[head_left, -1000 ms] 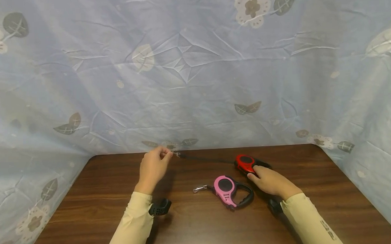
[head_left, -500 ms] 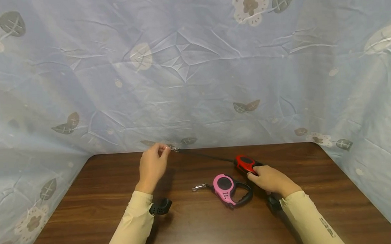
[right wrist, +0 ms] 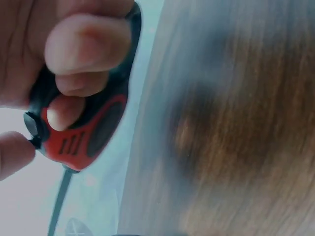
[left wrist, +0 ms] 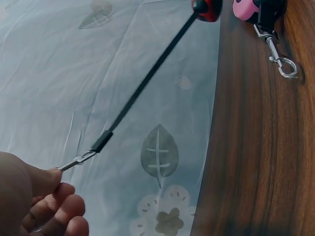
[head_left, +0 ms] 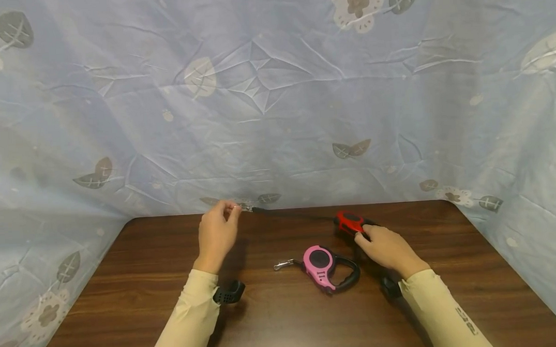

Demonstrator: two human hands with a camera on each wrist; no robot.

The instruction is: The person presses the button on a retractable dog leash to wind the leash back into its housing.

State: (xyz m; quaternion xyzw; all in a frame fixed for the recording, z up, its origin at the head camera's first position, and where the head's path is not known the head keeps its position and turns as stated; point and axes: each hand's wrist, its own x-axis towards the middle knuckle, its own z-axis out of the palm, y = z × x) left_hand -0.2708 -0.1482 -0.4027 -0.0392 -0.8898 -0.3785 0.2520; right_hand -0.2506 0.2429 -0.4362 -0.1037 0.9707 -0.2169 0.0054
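My right hand grips the black handle of a red retractable dog leash. In the right wrist view its fingers curl through the handle, and the thumb is at a black button on the casing. A dark strap runs out of the casing to a metal snap clip. My left hand pinches that clip between thumb and fingertips, which hide its far end. The strap looks straight between the hands, above the back of the table. Nearer me lies a pink retractable leash, untouched, its silver clip pointing left.
The brown wooden table has its back edge just behind both hands. A pale blue floral sheet hangs behind it and at both sides. A black wrist device is strapped on the left wrist.
My right hand has raised the red leash slightly and moved it a little away from me. My left hand has risen slightly with the clip. The pink leash stays where it was.
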